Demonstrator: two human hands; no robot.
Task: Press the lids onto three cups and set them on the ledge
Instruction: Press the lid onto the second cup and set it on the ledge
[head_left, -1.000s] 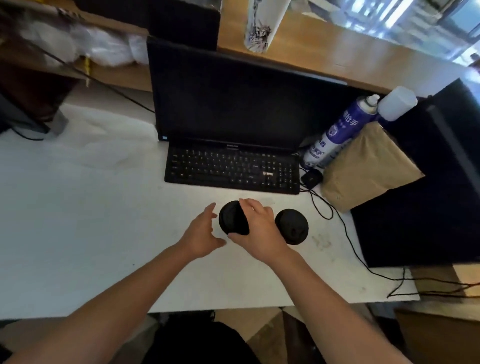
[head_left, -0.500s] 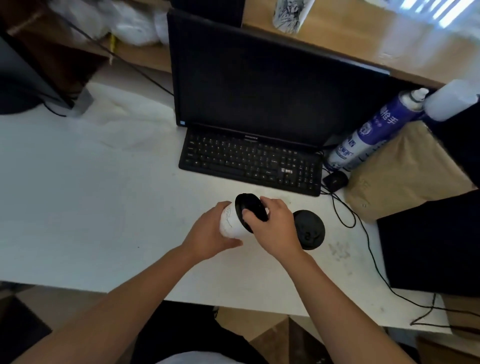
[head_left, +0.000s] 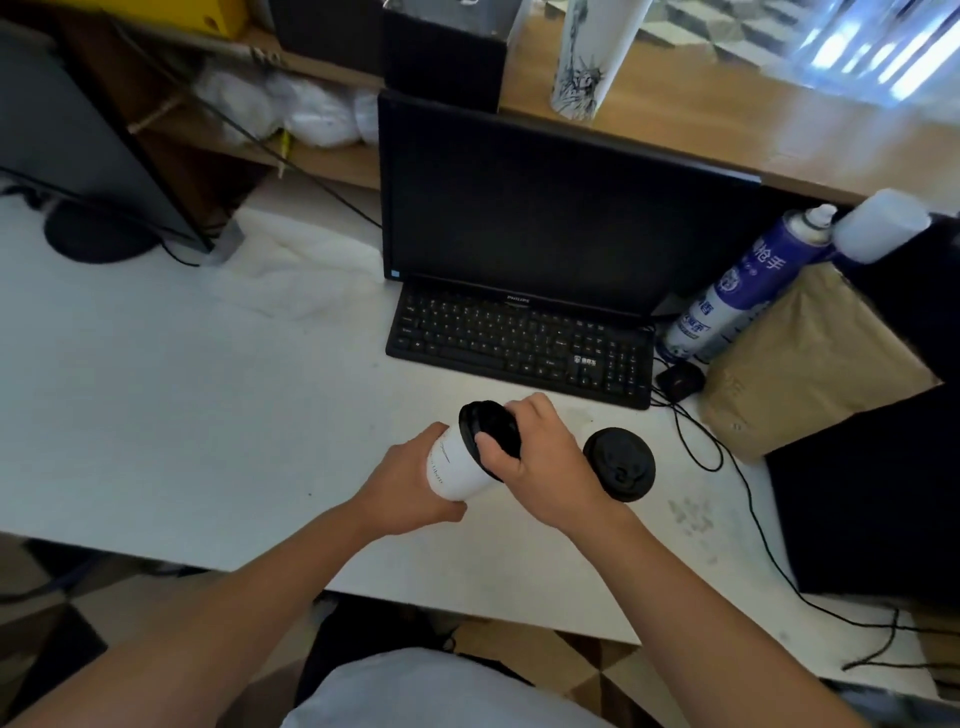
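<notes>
A white paper cup (head_left: 456, 466) is lifted and tilted over the white desk (head_left: 208, 415). My left hand (head_left: 410, 488) grips its body from the left. My right hand (head_left: 540, 457) holds the black lid (head_left: 485, 423) on the cup's rim, thumb on the lid's top. A second cup with a black lid (head_left: 619, 464) stands on the desk just right of my right hand. Another white cup with a printed pattern (head_left: 587, 57) stands on the wooden ledge (head_left: 727, 124) behind the monitor.
A black monitor (head_left: 545, 208) and keyboard (head_left: 519, 343) stand behind the cups. To the right are a blue spray can (head_left: 737, 291), a brown paper bag (head_left: 810, 364), a black box (head_left: 872, 493) and loose cables (head_left: 727, 467).
The cup has come up off the desk and tilted, my left hand has closed around its body, and my right hand stays on the lid. The view has dropped lower.
</notes>
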